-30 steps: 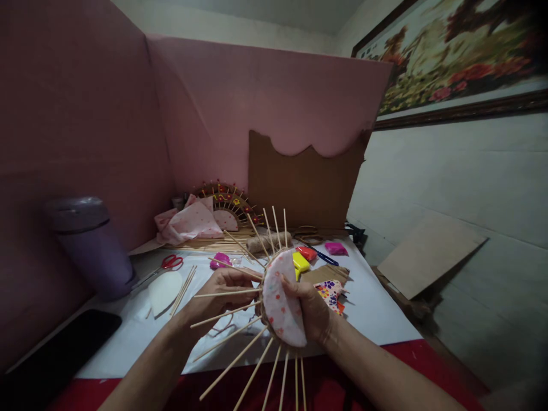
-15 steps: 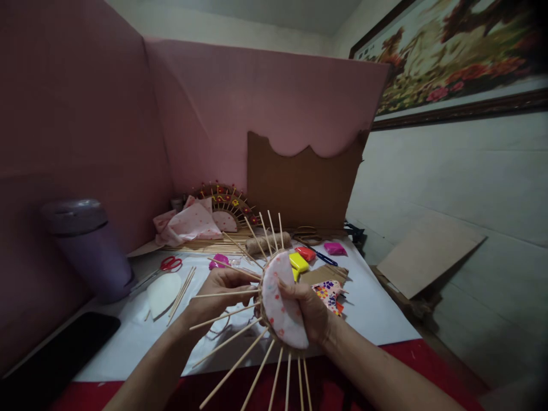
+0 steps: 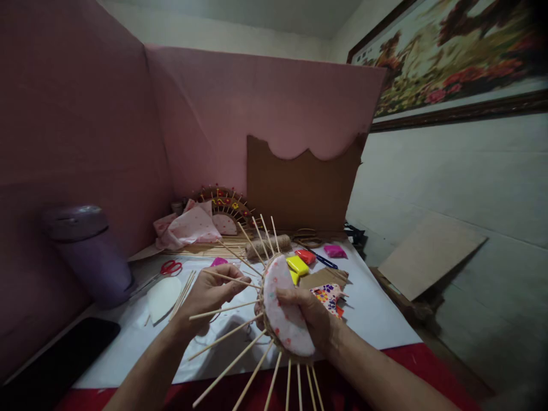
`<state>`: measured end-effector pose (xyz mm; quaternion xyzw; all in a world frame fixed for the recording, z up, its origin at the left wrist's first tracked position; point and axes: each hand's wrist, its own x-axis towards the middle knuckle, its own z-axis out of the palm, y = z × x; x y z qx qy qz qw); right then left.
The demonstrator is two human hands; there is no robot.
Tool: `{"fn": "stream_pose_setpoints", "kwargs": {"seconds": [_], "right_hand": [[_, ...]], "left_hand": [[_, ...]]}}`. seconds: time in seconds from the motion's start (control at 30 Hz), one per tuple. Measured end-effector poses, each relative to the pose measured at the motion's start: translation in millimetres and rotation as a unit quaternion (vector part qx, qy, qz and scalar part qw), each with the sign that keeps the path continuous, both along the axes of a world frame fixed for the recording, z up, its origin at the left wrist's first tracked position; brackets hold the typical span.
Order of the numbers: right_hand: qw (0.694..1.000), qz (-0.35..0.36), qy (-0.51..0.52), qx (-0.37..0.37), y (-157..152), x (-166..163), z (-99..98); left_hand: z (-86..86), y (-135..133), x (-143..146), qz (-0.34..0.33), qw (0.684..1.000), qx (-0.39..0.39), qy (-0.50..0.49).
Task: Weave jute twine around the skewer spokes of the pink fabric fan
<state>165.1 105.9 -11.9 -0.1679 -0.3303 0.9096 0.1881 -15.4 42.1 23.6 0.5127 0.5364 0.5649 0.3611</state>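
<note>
1. Pink board (image 3: 265,97) backs a white-papered table (image 3: 377,308). Brown cardboard (image 3: 299,182) leans on the board, and a framed picture (image 3: 449,51) hangs on the right wall.
2. Right hand (image 3: 314,322) is clenched around the stick fan (image 3: 285,308), a fabric-covered half disc with spokes radiating out. It is held up over the table's near edge.
3. Left hand (image 3: 208,294) is pinched closed on one upper-left skewer (image 3: 226,278). It may also hold thread, but it's too dim to say.
4. Change: half a second back the left fingers sat right at the disc rim. Now they are further out along the spokes, apart from the rim, and the fan sits slightly lower and more tilted.
5. Reading: the right hand alone carries the fan, and the left is on a single spoke, not the hub.
6. Around on the table:
   - Left side: red scissors (image 3: 171,267), white cutout (image 3: 164,291), purple tumbler (image 3: 85,251), black phone (image 3: 60,365).
   - Behind the fan: twine spool (image 3: 268,245), yellow clay packet (image 3: 298,264).
   - At the back: a finished fan (image 3: 225,208).
</note>
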Motion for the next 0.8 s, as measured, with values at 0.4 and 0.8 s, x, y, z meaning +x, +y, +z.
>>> {"fn": "stream_pose_setpoints", "kwargs": {"seconds": [0.4, 0.8], "right_hand": [[0.999, -0.015, -0.039, 0.005, 7, -1, -9.9], [0.993, -0.069, -0.093, 0.033, 9, -6, 6.0]], "left_hand": [[21.0, -14, -21, 0.017, 0.928, -0.041, -0.369], [55.3, -29, -20, 0.088, 0.966, 0.114, 0.213]]}}
